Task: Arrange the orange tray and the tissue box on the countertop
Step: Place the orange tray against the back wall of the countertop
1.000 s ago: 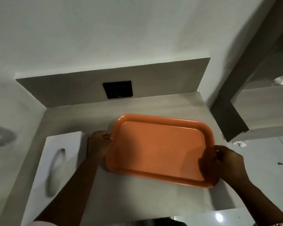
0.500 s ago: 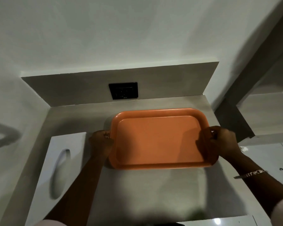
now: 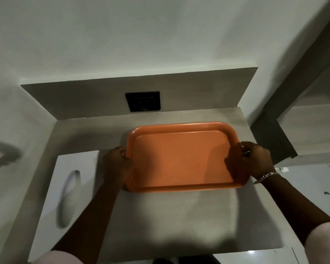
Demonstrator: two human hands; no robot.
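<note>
The orange tray (image 3: pixel 181 159) lies flat on the grey countertop (image 3: pixel 179 216), its long side parallel to the back wall. My left hand (image 3: pixel 118 162) grips the tray's left rim and my right hand (image 3: pixel 255 159) grips its right rim. The white tissue box (image 3: pixel 69 187) with an oval slot on top lies on the counter's left side, just left of my left hand and apart from the tray.
A black wall socket (image 3: pixel 143 101) sits in the grey backsplash behind the tray. The counter ends just right of the tray, with a dark post (image 3: pixel 271 134) and a shelf unit (image 3: pixel 312 130) beyond. A wall closes the left side.
The tray has turned from skewed to square with the back wall and moved slightly toward it. Both hands stayed on its rims; my right hand moved up and back.
</note>
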